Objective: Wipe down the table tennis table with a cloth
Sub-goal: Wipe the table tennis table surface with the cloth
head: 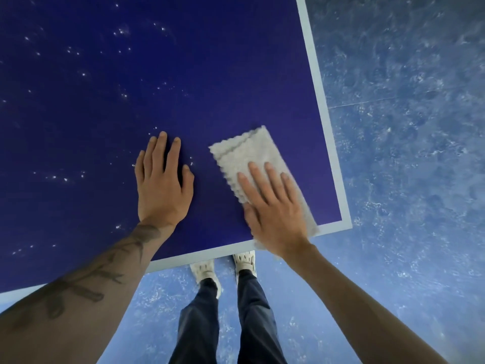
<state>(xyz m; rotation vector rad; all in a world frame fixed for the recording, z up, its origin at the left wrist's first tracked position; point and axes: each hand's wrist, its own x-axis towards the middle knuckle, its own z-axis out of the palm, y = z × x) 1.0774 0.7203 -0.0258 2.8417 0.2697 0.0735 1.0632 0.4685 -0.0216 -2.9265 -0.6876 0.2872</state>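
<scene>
The dark blue table tennis table [131, 74] fills the upper left, its white border line meeting at the near right corner. A folded grey cloth [244, 156] lies flat on the table close to that corner. My right hand [273, 206] presses down on the cloth's near half with straight fingers. My left hand [162, 185] rests flat on the bare table surface, a short way left of the cloth, fingers spread. Small white specks dot the table to the left and farther back.
The table's right edge [319, 101] and near edge [210, 254] border a mottled blue floor [406, 127]. My legs in dark trousers and my white shoes [245, 261] stand right below the near edge.
</scene>
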